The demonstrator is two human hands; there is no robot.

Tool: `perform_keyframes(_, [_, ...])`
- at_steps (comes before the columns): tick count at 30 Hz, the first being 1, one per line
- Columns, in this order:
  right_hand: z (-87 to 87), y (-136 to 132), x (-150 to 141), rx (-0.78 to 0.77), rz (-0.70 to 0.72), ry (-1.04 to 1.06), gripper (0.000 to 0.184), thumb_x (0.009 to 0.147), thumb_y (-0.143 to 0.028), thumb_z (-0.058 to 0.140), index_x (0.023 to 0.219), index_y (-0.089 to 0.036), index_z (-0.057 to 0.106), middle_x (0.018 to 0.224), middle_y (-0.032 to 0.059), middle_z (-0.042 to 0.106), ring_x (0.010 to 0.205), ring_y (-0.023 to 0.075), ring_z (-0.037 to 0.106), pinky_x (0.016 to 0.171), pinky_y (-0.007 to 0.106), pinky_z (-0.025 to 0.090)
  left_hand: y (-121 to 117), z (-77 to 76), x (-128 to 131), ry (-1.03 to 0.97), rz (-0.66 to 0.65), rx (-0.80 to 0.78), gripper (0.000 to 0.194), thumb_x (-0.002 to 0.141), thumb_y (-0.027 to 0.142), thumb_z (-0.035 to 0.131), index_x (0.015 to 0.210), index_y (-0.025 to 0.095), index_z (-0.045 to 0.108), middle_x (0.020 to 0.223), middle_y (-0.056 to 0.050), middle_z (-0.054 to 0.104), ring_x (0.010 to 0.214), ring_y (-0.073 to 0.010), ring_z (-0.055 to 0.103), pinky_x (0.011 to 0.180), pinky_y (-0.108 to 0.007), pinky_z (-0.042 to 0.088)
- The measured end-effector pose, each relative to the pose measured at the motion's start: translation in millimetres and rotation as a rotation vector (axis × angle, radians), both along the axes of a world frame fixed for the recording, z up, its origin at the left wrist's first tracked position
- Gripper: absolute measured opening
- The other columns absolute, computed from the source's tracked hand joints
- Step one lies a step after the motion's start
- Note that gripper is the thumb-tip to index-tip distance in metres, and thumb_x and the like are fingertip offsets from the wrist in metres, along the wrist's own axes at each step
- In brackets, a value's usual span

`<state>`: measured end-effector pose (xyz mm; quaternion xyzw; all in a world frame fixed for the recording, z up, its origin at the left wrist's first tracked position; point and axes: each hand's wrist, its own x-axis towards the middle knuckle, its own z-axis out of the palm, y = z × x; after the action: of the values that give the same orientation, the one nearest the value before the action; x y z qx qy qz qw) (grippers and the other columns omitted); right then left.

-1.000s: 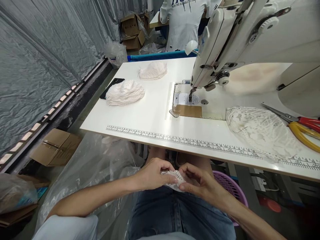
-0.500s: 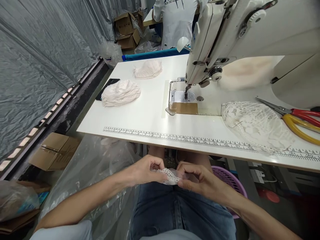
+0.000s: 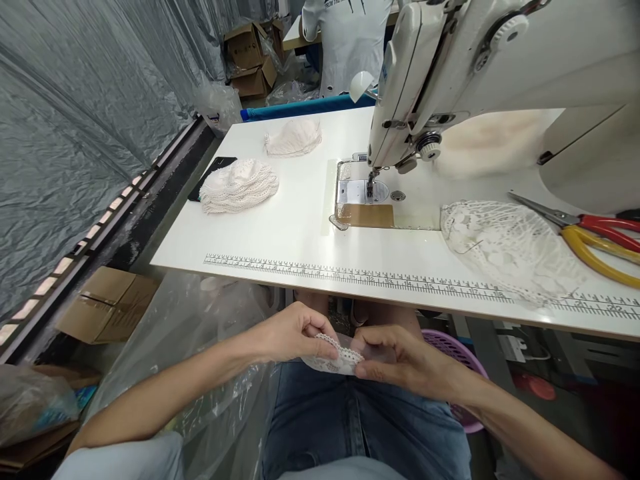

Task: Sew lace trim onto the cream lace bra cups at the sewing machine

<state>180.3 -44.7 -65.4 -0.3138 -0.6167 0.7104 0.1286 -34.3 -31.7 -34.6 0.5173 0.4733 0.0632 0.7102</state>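
Over my lap, in front of the table edge, my left hand [image 3: 300, 335] and my right hand [image 3: 395, 357] pinch a small piece of white lace [image 3: 336, 361] between them. Its scalloped edge runs from one set of fingertips to the other, and sheer fabric shows near the right fingers. Both hands are closed on the lace; parts of it are hidden behind the fingers. Above them on the white table [image 3: 280, 243] stands a sewing machine [image 3: 400, 87], its needle area holding no lace.
A stack of lace pieces [image 3: 240, 188] lies on a dark flat object at left, with another piece [image 3: 294, 137] behind. Right of the machine are a lace pile [image 3: 510, 247] and scissors [image 3: 595, 233]. A purple basket [image 3: 463, 360] stands below. A person [image 3: 353, 47] sits beyond.
My left fingers have shifted along the lace edge, and more of the lace hangs below them. My right hand keeps its pinch, nearly in place. The view has moved slightly.
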Motion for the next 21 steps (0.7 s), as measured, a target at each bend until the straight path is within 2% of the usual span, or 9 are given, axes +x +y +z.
perform_keyframes(5, [-0.7, 3.1, -0.9, 0.026, -0.020, 0.040, 0.027, 0.081, -0.042, 0.060, 0.074, -0.016, 0.063, 0.071, -0.0012, 0.049, 0.063, 0.0100, 0.043, 0.055, 0.022, 0.031, 4.3, 2.2, -11.2, -0.007, -0.015, 0.018, 0.014, 0.069, 0.025, 0.071, 0.076, 0.013, 0.070, 0.066, 0.000, 0.063, 0.060, -0.0083, 0.053, 0.058, -0.018, 0.041])
perform_keyframes(12, [12.0, 10.4, -3.5, 0.145, 0.024, 0.008, 0.025, 0.084, -0.037, 0.057, 0.070, -0.017, 0.056, 0.064, -0.0037, 0.040, 0.059, 0.0087, 0.035, 0.052, 0.022, 0.028, 22.6, 27.1, -4.7, 0.049, -0.300, 0.211, 0.026, 0.066, 0.030, 0.074, 0.087, 0.017, 0.069, 0.080, -0.001, 0.066, 0.073, -0.0121, 0.057, 0.065, -0.020, 0.042])
perform_keyframes(17, [26.4, 15.8, -2.2, 0.181, 0.031, -0.057, 0.023, 0.085, -0.033, 0.055, 0.069, -0.016, 0.052, 0.060, -0.0047, 0.037, 0.055, 0.0074, 0.031, 0.047, 0.021, 0.024, 37.9, 42.9, 10.5, 0.071, -0.391, 0.123, 0.017, 0.069, 0.029, 0.072, 0.080, 0.015, 0.069, 0.064, 0.002, 0.060, 0.057, -0.0077, 0.051, 0.053, -0.017, 0.038])
perform_keyframes(21, [43.5, 23.6, 4.7, 0.234, 0.043, -0.107, 0.018, 0.082, -0.029, 0.058, 0.071, -0.015, 0.054, 0.059, -0.0053, 0.037, 0.053, 0.0066, 0.031, 0.046, 0.020, 0.024, 45.3, 48.7, 14.9, 0.036, -0.414, 0.025, 0.016, 0.066, 0.027, 0.075, 0.074, 0.015, 0.069, 0.056, 0.005, 0.053, 0.051, -0.0047, 0.043, 0.051, -0.017, 0.035])
